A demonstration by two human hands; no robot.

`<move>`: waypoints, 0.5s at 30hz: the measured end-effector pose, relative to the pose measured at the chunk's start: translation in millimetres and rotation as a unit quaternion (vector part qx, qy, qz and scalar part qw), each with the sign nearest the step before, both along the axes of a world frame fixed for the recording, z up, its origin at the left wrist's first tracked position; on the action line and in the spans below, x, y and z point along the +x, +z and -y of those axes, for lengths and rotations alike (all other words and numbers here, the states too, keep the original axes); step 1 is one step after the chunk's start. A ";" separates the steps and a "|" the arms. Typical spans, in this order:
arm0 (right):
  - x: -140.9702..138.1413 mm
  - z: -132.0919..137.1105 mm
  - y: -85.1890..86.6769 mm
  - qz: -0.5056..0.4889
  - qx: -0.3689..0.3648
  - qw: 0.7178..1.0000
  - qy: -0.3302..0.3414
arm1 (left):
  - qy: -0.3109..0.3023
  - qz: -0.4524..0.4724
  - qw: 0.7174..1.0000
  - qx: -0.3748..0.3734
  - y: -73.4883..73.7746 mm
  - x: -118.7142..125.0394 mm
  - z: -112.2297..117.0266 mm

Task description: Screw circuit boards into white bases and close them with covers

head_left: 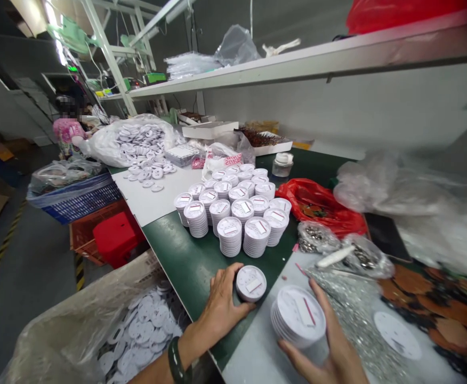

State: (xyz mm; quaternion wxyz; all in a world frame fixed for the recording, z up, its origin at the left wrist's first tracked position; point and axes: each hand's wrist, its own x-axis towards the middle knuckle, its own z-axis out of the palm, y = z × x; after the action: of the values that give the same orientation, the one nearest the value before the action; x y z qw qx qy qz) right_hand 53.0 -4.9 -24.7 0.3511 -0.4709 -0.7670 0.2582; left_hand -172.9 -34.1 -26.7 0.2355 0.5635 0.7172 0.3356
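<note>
My left hand [223,301] curls its thumb and fingers around a short stack of round white plastic discs [251,282] on the green table mat. A dark bangle circles that wrist. In my right hand [333,330] is a taller stack of white discs [298,314], gripped between thumb and fingers; its top disc carries a pale rectangle and a red line. Just beyond both hands stand many neat stacks of the same discs [230,234], packed side by side. A single loose white disc [397,335] lies to the right of my right hand.
A red plastic bag [313,200] and small bags of metal parts [317,237] lie at the right. Loose discs spill from a big clear bag [105,144] at the back left. A bin of discs [49,341] stands below the table's left edge. A shelf [257,72] runs overhead.
</note>
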 end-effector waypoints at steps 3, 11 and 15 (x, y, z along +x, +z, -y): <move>17.0 21.2 -24.2 0.042 -0.016 0.999 -0.003 | -0.010 0.007 1.000 -0.004 -0.7 -2.5 0.7; 12.0 36.2 -34.7 0.043 0.024 0.999 0.005 | 0.010 -0.005 0.998 0.065 0.3 -7.2 45.4; 11.6 37.2 -31.9 0.029 0.009 0.999 0.009 | -0.012 -0.005 0.995 0.100 0.9 3.2 74.5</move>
State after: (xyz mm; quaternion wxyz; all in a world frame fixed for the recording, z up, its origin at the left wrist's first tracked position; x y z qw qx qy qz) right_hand 64.6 -42.1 -56.6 0.3302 -0.4680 -0.7836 0.2407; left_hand -169.7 -108.5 -25.8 0.1787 0.5947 0.6740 0.4001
